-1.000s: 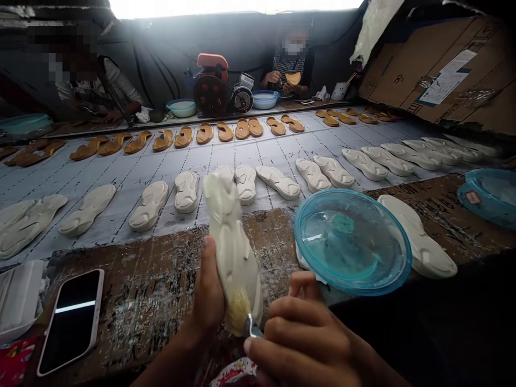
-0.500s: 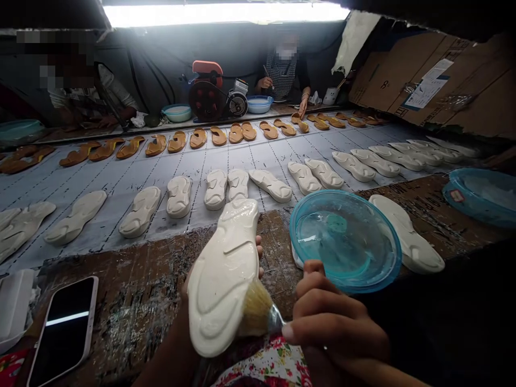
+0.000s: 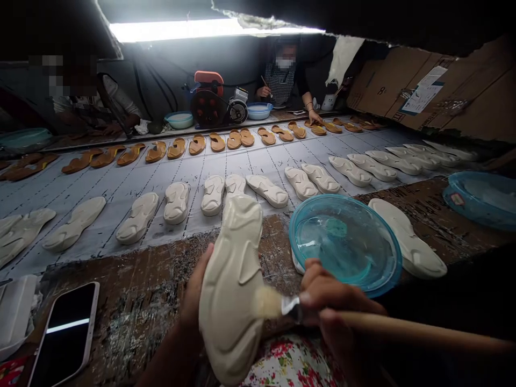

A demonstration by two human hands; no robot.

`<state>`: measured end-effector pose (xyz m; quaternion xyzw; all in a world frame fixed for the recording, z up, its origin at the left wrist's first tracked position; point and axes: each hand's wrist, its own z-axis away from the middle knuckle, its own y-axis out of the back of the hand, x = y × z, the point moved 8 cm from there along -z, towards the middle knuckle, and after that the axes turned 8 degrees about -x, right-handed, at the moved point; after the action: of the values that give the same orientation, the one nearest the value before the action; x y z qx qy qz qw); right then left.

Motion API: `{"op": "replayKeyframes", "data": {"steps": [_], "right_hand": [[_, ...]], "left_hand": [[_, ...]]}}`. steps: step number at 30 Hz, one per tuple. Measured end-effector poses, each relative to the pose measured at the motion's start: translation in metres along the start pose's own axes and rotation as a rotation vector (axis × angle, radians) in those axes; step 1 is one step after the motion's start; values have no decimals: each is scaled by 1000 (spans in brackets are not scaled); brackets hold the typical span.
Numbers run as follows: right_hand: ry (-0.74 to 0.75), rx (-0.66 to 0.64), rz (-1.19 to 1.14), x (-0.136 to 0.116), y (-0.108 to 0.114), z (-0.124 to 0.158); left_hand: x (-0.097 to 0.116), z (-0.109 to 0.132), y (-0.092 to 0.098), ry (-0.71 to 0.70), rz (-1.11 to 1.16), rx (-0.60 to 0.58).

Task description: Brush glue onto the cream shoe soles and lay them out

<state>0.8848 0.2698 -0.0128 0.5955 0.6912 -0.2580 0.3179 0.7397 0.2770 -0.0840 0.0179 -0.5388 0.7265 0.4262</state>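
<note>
A white shoe sole [image 3: 231, 295], glossy and wet toward its far end, is tilted up over my lap. My left hand [image 3: 197, 290] is wrapped around its left side, with most of the fingers hidden behind it. In my right hand [image 3: 332, 298] is a paintbrush [image 3: 403, 328] with a pale wooden handle and a metal ferrule. Its blurred bristles touch the sole's right edge. Just beyond my right hand stands a translucent blue bowl [image 3: 344, 244] with some liquid in it. Another white sole lies to the bowl's right [image 3: 407, 236].
White soles [image 3: 176, 203] line the near side of a marked white belt [image 3: 169, 172]; brown sandal uppers [image 3: 197, 144] line the far side. A phone [image 3: 64, 333] lies on the stained bench at left. A second blue bowl [image 3: 479, 199] is at right. Two people work opposite, beside a motor [image 3: 237, 107].
The sole has turned in my left hand, and its near end hangs lower. My right hand has swung the brush so its handle points right. The co-worker's hand across has shifted right.
</note>
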Motion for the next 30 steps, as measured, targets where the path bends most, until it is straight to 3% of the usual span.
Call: {"op": "replayKeyframes", "data": {"steps": [4, 7, 10, 13, 15, 17, 22, 26, 30], "right_hand": [[107, 157, 253, -5, 21, -26], [101, 182, 319, -4, 14, -33], [179, 70, 273, -10, -20, -17], [261, -99, 240, -19, -51, 12], [292, -239, 230, -22, -60, 26], [260, -297, 179, -19, -51, 28], [68, -170, 217, 3, -6, 8], [138, -177, 263, 3, -20, 16], [190, -207, 218, 4, -37, 34]], "left_hand": [[-14, 12, 7, 16, -70, 133], [-22, 14, 7, 65, -69, 140], [-15, 7, 3, -8, -28, 103], [-2, 1, 7, -100, 28, 167], [6, -3, 10, -156, 68, 192], [11, -7, 7, -184, 99, 155], [9, -10, 3, -178, 71, 118], [15, -14, 5, -266, 122, 76], [33, -18, 25, -431, 184, 85]]}}
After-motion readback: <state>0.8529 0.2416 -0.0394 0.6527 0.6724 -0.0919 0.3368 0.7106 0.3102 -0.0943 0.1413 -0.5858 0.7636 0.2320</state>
